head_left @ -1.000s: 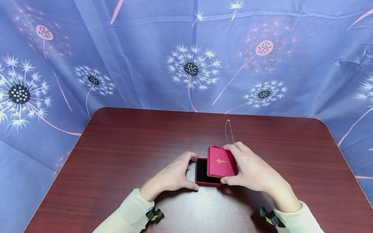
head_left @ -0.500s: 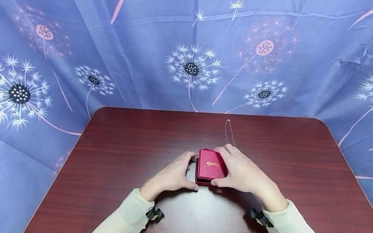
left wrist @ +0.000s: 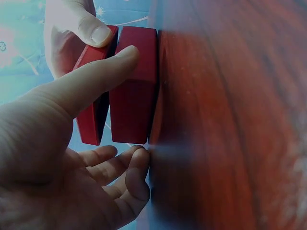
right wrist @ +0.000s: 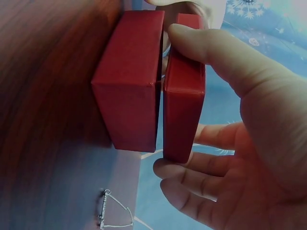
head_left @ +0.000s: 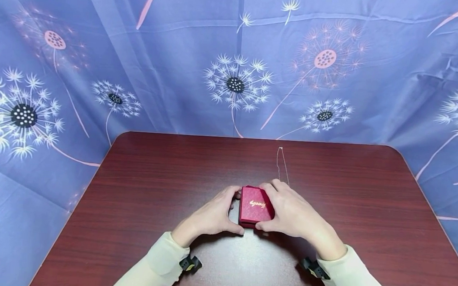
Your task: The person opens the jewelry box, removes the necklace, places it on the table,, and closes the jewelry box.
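Note:
A small red jewelry box stands on the table, its base point(left wrist: 134, 105) flat on the wood. My left hand point(head_left: 217, 212) holds the base at its left end, thumb on the near side and fingers at the far side. Between thumb and fingers, my right hand point(head_left: 289, 210) grips the red lid point(head_left: 254, 206), which bears gold lettering, upside down in the head view. The lid hovers just over the base; both wrist views show a narrow gap between them, and the lid point(left wrist: 88, 124) looks slightly tilted in the left one. The inside of the box is hidden.
A thin silver chain point(head_left: 278, 161) lies on the table behind the right hand; the right wrist view shows a sparkling strip on this chain point(right wrist: 104, 208). The dark red wooden table point(head_left: 152, 169) ends at a blue dandelion-print cloth point(head_left: 178, 70).
My right hand has carried the lid left and down, from partly beside the base to right over it, covering the black inside. The left hand has stayed in place at the base.

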A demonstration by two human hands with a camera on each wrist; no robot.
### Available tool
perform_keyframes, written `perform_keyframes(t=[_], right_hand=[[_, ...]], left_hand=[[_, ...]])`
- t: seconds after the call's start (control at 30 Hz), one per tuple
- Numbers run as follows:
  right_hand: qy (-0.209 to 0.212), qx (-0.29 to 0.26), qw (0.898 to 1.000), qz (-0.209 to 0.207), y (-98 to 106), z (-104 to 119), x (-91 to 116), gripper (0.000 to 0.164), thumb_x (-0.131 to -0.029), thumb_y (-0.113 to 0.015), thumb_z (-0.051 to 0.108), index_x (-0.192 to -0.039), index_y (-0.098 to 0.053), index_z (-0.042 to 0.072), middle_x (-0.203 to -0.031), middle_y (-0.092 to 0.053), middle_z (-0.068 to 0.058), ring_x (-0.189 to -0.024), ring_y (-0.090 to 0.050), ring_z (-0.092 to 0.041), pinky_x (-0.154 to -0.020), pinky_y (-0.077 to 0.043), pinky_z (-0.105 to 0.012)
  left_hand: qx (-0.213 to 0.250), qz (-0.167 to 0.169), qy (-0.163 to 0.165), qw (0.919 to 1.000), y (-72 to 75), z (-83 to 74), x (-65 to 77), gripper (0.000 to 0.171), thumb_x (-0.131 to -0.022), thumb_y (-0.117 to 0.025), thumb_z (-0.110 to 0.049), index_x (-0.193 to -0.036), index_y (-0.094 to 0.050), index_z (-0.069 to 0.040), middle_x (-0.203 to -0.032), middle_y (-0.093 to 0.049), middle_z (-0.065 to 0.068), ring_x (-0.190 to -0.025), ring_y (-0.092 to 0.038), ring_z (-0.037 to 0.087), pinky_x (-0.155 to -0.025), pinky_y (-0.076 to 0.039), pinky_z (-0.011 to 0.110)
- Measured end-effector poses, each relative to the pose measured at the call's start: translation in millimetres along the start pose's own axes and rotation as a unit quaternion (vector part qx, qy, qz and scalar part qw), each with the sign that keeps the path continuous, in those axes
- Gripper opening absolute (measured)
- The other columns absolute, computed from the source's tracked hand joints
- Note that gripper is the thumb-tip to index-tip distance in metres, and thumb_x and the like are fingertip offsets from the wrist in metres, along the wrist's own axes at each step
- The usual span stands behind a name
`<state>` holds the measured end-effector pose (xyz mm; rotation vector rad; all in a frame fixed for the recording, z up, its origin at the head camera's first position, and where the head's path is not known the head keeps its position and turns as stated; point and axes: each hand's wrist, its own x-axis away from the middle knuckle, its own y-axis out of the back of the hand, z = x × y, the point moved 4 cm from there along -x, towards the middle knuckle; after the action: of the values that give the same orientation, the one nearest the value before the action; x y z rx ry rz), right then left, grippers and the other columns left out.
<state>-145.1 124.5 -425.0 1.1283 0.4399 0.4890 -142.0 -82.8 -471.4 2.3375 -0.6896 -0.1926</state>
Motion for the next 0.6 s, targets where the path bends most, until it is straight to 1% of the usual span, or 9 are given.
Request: perform_keyframes(t=[0.3, 0.47, 0.6], right_hand=[[0.001, 0.012, 1.0, 0.007, -3.2, 0.3, 0.5, 0.091, -0.066, -0.097, 0.051, -0.136, -0.061, 0.006, -0.11, -0.055, -0.002, -0.092, -0.055, -0.018, -0.084, -0.054, -0.04], [0.0, 0.01, 1.0, 0.012, -4.3, 0.7, 1.3, 0.091, -0.066, -0.097, 0.051, -0.136, -0.061, 0.006, -0.109, -0.054, -0.002, -0.091, -0.054, -0.017, -0.083, -0.054, -0.04], [0.004, 0.01, 1.0, 0.009, -4.6, 1.1, 1.6, 0.09, -0.066, -0.097, 0.051, -0.135, -0.061, 0.005, -0.111, -0.056, -0.003, -0.092, -0.055, -0.017, -0.084, -0.055, -0.041]], left_hand=[[-0.002, -0.002, 0.002, 1.0, 0.2, -0.7, 0.3, 0.107, -0.069, -0.101, -0.024, -0.154, -0.039, -0.004, -0.138, -0.055, 0.006, -0.113, -0.06, 0.021, -0.099, -0.052, 0.034], [-0.007, -0.002, 0.007, 1.0, 0.2, -1.8, 0.8, 0.106, -0.07, -0.101, -0.025, -0.154, -0.04, -0.006, -0.138, -0.056, 0.006, -0.112, -0.061, 0.02, -0.097, -0.052, 0.034], [-0.008, -0.003, 0.004, 1.0, 0.2, -1.7, 0.6, 0.105, -0.07, -0.101, -0.025, -0.153, -0.04, -0.005, -0.138, -0.056, 0.006, -0.112, -0.06, 0.021, -0.098, -0.052, 0.034]])
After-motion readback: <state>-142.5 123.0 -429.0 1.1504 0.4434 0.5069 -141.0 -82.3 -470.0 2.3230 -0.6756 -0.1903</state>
